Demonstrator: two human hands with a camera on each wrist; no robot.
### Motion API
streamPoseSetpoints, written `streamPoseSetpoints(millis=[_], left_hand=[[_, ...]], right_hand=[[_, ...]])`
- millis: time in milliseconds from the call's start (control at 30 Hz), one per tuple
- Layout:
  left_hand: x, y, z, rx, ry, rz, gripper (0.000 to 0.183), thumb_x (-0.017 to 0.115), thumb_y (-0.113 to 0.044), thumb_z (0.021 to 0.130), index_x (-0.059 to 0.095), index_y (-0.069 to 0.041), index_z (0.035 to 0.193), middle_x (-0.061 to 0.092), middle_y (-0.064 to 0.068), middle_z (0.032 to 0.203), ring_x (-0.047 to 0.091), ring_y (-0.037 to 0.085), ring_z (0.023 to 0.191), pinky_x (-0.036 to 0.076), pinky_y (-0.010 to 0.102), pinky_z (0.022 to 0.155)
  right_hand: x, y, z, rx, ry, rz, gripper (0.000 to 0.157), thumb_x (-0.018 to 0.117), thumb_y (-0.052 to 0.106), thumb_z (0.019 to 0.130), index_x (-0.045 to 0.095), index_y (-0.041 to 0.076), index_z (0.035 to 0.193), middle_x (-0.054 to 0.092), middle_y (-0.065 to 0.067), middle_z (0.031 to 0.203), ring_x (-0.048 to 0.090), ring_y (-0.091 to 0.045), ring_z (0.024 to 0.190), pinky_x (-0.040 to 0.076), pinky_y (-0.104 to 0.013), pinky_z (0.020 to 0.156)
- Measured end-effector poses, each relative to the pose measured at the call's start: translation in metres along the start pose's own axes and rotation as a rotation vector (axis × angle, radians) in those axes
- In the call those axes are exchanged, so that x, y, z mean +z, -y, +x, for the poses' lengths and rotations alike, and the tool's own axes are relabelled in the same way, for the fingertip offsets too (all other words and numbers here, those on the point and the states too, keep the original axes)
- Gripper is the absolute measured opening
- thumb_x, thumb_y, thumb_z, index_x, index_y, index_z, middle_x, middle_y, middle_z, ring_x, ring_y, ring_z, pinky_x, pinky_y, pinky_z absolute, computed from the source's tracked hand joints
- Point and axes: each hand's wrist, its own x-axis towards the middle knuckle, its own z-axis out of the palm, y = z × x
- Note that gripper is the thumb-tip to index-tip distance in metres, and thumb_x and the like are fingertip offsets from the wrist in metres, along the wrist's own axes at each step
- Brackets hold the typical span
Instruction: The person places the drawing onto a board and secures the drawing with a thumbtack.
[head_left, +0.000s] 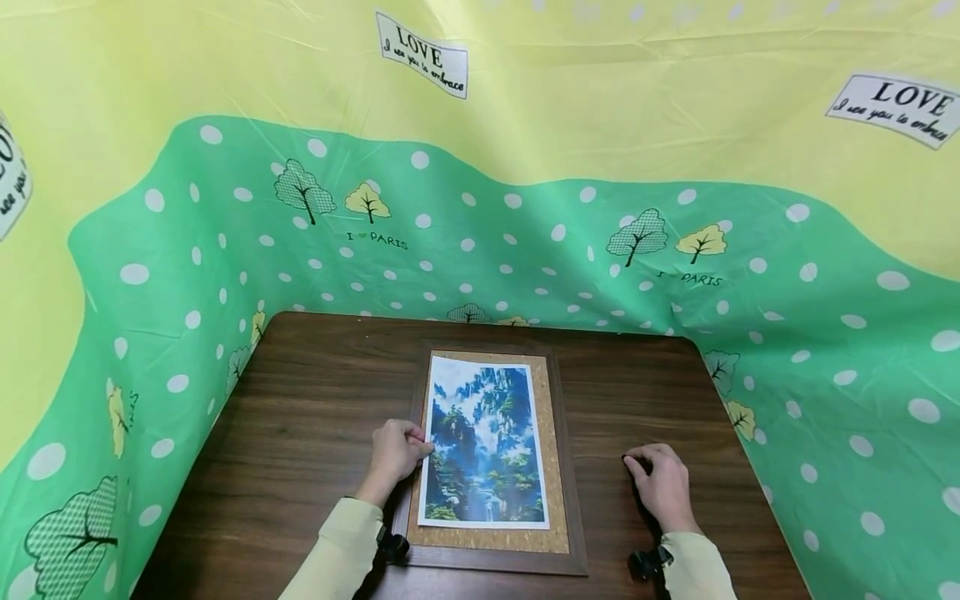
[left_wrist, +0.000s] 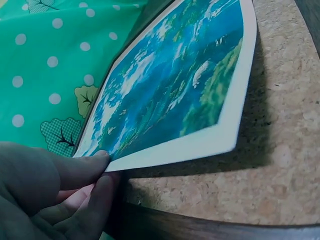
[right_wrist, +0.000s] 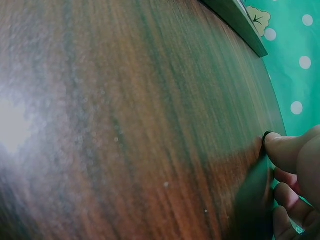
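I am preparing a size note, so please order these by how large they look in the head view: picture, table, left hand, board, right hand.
1. Table
2. Board
3. Picture
Left hand and right hand: smallest, but too alike to rank.
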Motion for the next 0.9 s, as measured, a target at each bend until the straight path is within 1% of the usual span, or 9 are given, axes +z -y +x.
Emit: streamPoseSetpoints(millis=[200, 433, 633, 767, 833, 900], left_hand=[[0.001, -0.002, 0.0, 0.018, -0.007, 0.012, 0.014, 0.088, -0.009, 0.084, 0.075, -0.009, 0.079, 0.068, -0.004, 0.068, 0.062, 0.01, 0.06, 0.054, 0.034, 0.062], [0.005, -0.003, -0.001, 0.067, -0.037, 0.036, 0.014, 0.09, -0.009, 0.082, 0.076, -0.008, 0.078, 0.068, -0.005, 0.067, 0.06, 0.009, 0.061, 0.053, 0.032, 0.061], [0.008, -0.003, -0.001, 0.057, -0.038, 0.042, 0.015, 0.089, -0.009, 0.082, 0.075, -0.008, 0.078, 0.068, -0.004, 0.067, 0.06, 0.01, 0.062, 0.053, 0.032, 0.06], [0.01, -0.002, -0.001, 0.055, -0.041, 0.044, 0.016, 0.09, -0.009, 0.082, 0.074, -0.008, 0.077, 0.067, -0.004, 0.067, 0.06, 0.011, 0.062, 0.053, 0.032, 0.06], [0.01, -0.002, 0.0, 0.058, -0.045, 0.045, 0.017, 0.09, -0.009, 0.082, 0.074, -0.008, 0.077, 0.066, -0.004, 0.066, 0.06, 0.011, 0.062, 0.053, 0.033, 0.061], [0.011, -0.002, -0.001, 0.065, -0.048, 0.048, 0.016, 0.09, -0.009, 0.081, 0.074, -0.007, 0.078, 0.066, -0.004, 0.066, 0.06, 0.01, 0.062, 0.054, 0.033, 0.061]], right_hand=[[0.001, 0.0, -0.001, 0.009, -0.002, -0.007, 0.004, 0.082, 0.002, 0.089, 0.08, 0.006, 0.089, 0.069, -0.015, 0.096, 0.068, -0.037, 0.091, 0.052, -0.059, 0.083], [0.0, 0.002, 0.0, 0.019, 0.02, -0.008, 0.004, 0.08, 0.005, 0.092, 0.08, 0.006, 0.088, 0.069, -0.015, 0.097, 0.067, -0.037, 0.091, 0.051, -0.059, 0.085], [0.0, 0.002, -0.001, 0.03, 0.022, -0.003, 0.005, 0.08, 0.007, 0.093, 0.08, 0.005, 0.089, 0.069, -0.015, 0.097, 0.067, -0.038, 0.091, 0.051, -0.06, 0.085], [0.001, 0.001, -0.001, 0.028, 0.013, 0.0, 0.002, 0.082, 0.005, 0.09, 0.08, 0.005, 0.089, 0.069, -0.016, 0.097, 0.067, -0.039, 0.091, 0.05, -0.06, 0.085], [0.001, 0.001, -0.001, 0.025, 0.009, 0.001, 0.004, 0.083, 0.003, 0.088, 0.08, 0.006, 0.089, 0.069, -0.016, 0.096, 0.067, -0.039, 0.091, 0.05, -0.059, 0.085], [0.001, 0.001, -0.001, 0.025, 0.009, 0.002, 0.003, 0.083, 0.004, 0.089, 0.08, 0.006, 0.089, 0.069, -0.016, 0.096, 0.067, -0.039, 0.091, 0.05, -0.06, 0.086]])
